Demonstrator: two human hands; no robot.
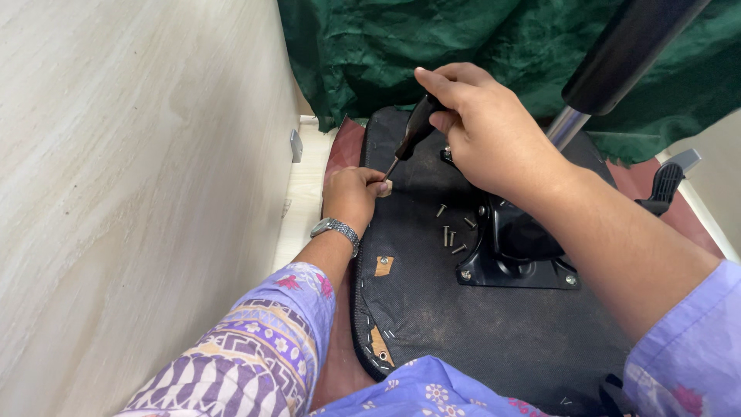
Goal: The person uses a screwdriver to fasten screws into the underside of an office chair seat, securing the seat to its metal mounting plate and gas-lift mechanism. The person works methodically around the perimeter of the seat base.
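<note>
Head camera, looking down: the right hand (482,135) is closed around the black handle of a screwdriver (411,137), fingers wrapped over the top, the shaft slanting down and to the left. Its tip meets a small tan patch (384,188) near the edge of an upturned chair seat (463,324), whose underside is covered in black fabric. The left hand (353,197) rests at that same edge, fingers curled together right at the patch and the tip; whether it pinches anything there cannot be told. A silver wristwatch (336,229) sits on the left wrist.

Just right of the left hand, several loose screws (452,232) lie scattered on the black fabric. Beside them stands the black metal mounting plate (515,259) of the chair mechanism, with a chrome and black column (610,62) rising up to the right and a black lever (665,185) sticking out. Two more tan patches (384,265) show along the seat's stapled rim. Green cloth (478,46) is bunched behind, and a pale wood-grain panel (131,193) fills the left side.
</note>
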